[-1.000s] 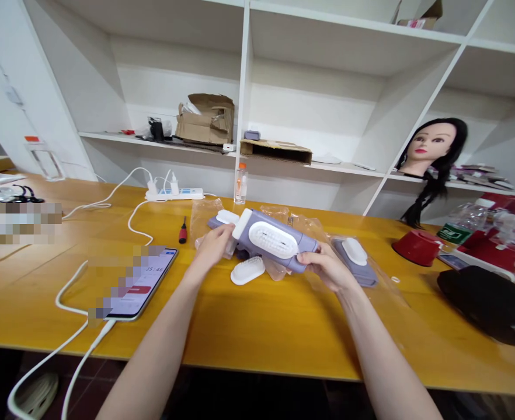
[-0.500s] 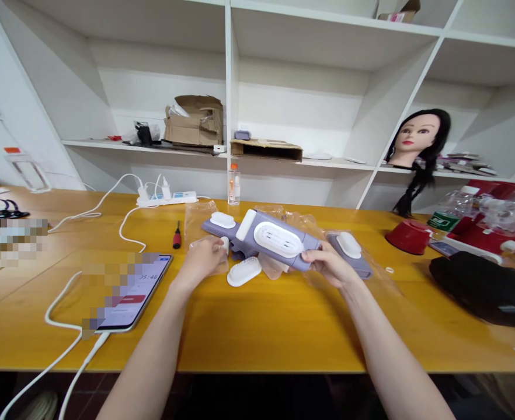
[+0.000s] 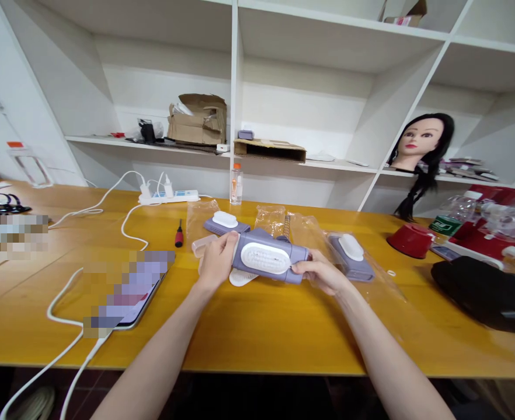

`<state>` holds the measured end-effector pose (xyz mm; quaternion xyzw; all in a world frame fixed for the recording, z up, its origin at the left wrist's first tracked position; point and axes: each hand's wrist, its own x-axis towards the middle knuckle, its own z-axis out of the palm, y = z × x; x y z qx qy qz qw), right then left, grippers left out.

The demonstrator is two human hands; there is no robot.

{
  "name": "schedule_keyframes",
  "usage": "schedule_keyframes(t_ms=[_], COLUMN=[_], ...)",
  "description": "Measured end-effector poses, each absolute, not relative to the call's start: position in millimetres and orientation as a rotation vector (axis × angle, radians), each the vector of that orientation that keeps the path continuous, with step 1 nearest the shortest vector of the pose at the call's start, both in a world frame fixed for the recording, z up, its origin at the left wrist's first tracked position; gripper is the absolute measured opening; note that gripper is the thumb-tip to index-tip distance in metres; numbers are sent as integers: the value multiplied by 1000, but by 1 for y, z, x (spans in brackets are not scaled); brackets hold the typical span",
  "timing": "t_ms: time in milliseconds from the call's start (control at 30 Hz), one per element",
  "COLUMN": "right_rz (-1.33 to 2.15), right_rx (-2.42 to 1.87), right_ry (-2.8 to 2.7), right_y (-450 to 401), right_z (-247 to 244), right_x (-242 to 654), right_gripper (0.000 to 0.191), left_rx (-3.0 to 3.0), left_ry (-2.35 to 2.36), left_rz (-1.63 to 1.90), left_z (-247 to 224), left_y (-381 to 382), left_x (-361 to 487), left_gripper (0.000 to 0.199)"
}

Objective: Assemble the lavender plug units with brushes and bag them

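A purple-grey plastic device (image 3: 249, 268) with a white oval, bristle-like panel (image 3: 265, 258) facing me is held just over the table. My left hand (image 3: 217, 261) grips its left end, thumb on the top edge. My right hand (image 3: 321, 270) holds the narrower right end, with its thumb across the front. Beneath the device lies a white bristled oval piece (image 3: 242, 278), partly covered. Behind my left hand sits a second purple-grey part with a white oval pad (image 3: 225, 219). Another such part (image 3: 357, 266) rests right of my right hand. A translucent piece (image 3: 201, 245) shows beside my left hand.
Clear plastic bags (image 3: 305, 228) lie behind the device. Leftward are a red-black screwdriver (image 3: 179, 234), a cabled phone (image 3: 150, 289) and a power strip (image 3: 181, 196). A small bottle (image 3: 236, 185) stands at the back. Rightward are a red cup (image 3: 410, 241) and a black object (image 3: 472, 291).
My left hand has moved right and now grips the device's left end. The device has levelled and come closer, partly covering the loose white oval piece. My right hand keeps its hold.
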<state>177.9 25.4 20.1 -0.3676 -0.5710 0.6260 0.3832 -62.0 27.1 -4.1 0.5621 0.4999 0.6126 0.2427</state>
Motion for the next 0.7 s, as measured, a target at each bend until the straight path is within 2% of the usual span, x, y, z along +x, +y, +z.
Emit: schedule_keyframes(t_ms=[100, 167, 233, 367, 433, 600, 700], right_rz=[1566, 1551, 1570, 1699, 1744, 1401, 1127], right_rx=[-901, -894, -920, -925, -870, -928, -1007], right_ry=[-1378, -1296, -1264, -1603, -1841, -1847, -1948], right_y=[21, 16, 10, 5, 7, 11, 8], right_z=[19, 14, 9, 9, 16, 31, 28], right_x=[167, 154, 141, 141, 154, 177, 168], right_gripper=[42, 40, 41, 45, 42, 45, 36], left_rx=[1114, 874, 732, 550, 551, 798, 1005], left_ry=[883, 564, 447, 493, 581, 871, 950], left_rz=[1714, 1589, 1487, 1588, 1480, 879, 711], left_z=[1, 4, 7, 11, 13, 9, 2], left_y=[21, 15, 9, 6, 7, 6, 2], left_x=[-52, -40, -29, -24, -31, -44, -38], left_gripper=[42, 46, 42, 33, 30, 19, 18])
